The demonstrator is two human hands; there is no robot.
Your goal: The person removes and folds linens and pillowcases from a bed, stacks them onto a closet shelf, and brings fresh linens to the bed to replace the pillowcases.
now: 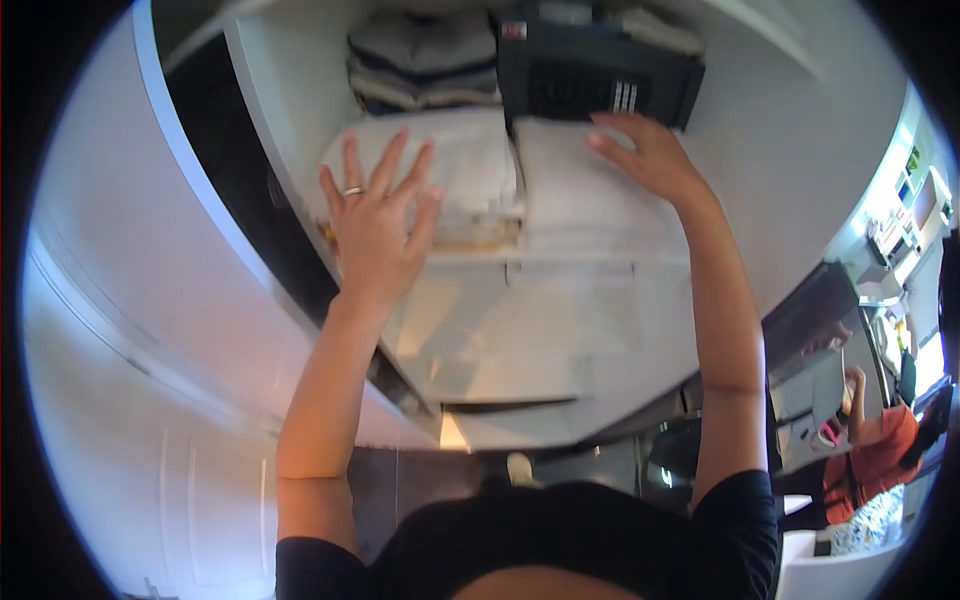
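My left hand (375,235), a ring on one finger, is spread over the left stack of folded white cloth (468,160). Beside it lies a second folded white cloth (600,215), with my right hand (662,168) at its back right part. The right fingers are stretched forward, the thumb apart, and some of them are hidden from view. Neither hand has anything visibly gripped. Whether the palms press on the cloth or hover just above it, I cannot tell. Layers show along the left stack's front edge, with a yellowish strip at the bottom.
A dark safe (585,85) with a keypad stands behind the cloths. Folded darker clothes (425,60) are piled left of it. White cabinet walls close in both sides, and a white front panel (520,330) lies below. Far right, a person in an orange-red top (875,455) is near a counter.
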